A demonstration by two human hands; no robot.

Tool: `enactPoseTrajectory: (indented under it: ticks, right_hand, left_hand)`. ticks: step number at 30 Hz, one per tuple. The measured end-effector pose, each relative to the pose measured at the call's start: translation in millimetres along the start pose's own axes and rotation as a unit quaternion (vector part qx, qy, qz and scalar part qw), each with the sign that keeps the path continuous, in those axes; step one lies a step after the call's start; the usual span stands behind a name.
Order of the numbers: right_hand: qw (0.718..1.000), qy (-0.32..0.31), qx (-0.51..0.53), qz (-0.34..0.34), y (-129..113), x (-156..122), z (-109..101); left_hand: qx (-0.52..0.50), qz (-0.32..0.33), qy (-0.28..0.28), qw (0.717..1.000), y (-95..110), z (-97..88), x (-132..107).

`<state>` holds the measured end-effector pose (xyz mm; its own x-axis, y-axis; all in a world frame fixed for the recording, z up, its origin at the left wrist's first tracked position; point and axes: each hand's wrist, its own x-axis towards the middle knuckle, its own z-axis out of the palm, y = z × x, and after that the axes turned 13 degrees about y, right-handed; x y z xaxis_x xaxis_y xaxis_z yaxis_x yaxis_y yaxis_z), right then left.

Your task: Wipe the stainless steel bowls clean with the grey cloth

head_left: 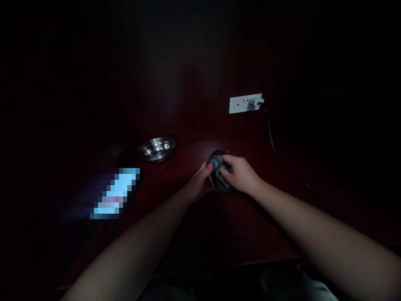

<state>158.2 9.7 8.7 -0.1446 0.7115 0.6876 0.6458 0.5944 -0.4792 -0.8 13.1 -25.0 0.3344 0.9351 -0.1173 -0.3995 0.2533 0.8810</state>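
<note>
Dark bundle (221,182): between the two hands, above the middle of the desk; grey-green, patterned and fabric-like on its near face, with a darker rounded upper edge; too dim to tell exactly what it is, or whether its underside touches the wood
Left hand (200,182): holding the bundle from its left side, thumb pressed on the near face, the other fingers mostly hidden behind and below
Right hand (242,173): gripping the bundle from the right, thumb and fingers bent close together on its patterned face
Forearms (291,219): bare, reaching in from the two lower corners and meeting at the bundle
Desk (247,230): dark red-brown wood, its front edge running across the lower part of the view
Metal bowls (158,158): shiny, nested one in another, upright, beyond the left hand and to its left
Lit screen (114,194): pixelated, pale blue, left of the left forearm and nearer than the bowls
Wall socket (239,105): white plate, above and beyond the right hand
Plug (256,101): white, seated in the right part of the plate
Cable (270,136): dark, hanging below the plug, then trailing right across the wood
Light: dim, with the outer areas nearly black
</note>
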Motion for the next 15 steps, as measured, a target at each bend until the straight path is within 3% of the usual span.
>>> enactPoseTrajectory:
  ticks: [6,15]
  right_hand:
    - [0.991,-0.047,0.093,-0.086,-1.7,0.1,-4.7]
    - [0.976,-0.140,0.139,-0.091,-2.3,0.4,-9.3]
  left_hand:
    - [-0.005,0.000,-0.001,1.000,0.1,-0.6,-0.1]
    - [0.007,0.016,-0.001,1.000,-1.1,0.1,0.8]
